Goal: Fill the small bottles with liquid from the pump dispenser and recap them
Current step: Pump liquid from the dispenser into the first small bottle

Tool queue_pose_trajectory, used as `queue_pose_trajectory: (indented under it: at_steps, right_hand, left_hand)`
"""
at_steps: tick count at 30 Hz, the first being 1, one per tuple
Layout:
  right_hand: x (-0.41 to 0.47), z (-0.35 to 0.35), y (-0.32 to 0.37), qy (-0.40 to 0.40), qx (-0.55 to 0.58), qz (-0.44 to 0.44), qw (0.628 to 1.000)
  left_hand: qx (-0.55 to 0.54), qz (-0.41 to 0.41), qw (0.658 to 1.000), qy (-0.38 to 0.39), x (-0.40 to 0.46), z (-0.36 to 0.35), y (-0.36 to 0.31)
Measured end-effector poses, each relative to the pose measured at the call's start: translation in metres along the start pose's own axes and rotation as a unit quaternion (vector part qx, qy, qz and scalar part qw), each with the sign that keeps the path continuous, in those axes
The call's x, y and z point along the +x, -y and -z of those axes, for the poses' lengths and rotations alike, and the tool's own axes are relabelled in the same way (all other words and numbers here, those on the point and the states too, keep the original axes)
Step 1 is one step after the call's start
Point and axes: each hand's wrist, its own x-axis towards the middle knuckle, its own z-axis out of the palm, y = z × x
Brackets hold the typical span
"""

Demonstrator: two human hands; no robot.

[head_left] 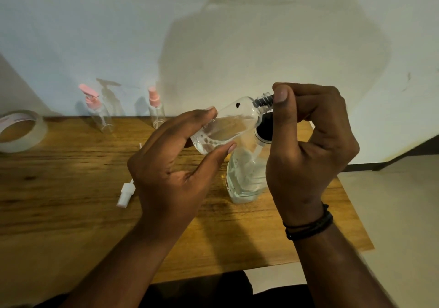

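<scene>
The left hand [175, 155] is closest to us and holds the small bottle [225, 127] by its bottom end, with fingers and thumb curled round it. The bottle is tipped on its side in the air above the table [71, 188], and a little liquid sits at its low end. The right hand [308, 146] pinches at the bottle's neck, where the black screw ridges are. I cannot tell if it holds a cap or the dispenser's spout. Just under the bottle stands the big pump dispenser [247, 174], half full. To do this step well, I think the left hand should keep the bottle steady and its mouth up so nothing spills. A white cap [126, 193] lies on the table nearby. Far back by the wall stand two pink-topped bottles [99, 112], and a tape roll [21, 130] lies at the left.
</scene>
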Motion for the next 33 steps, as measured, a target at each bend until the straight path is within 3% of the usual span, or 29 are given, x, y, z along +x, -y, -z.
queue_pose_trajectory:
  at_steps: [33]
  right_hand:
    - [-0.0073,-0.0033,-0.0038,0.003,0.01,-0.009,1.0]
  left_hand:
    - [-0.018,0.021,1.0,0.008,-0.0037,-0.0008,0.0061]
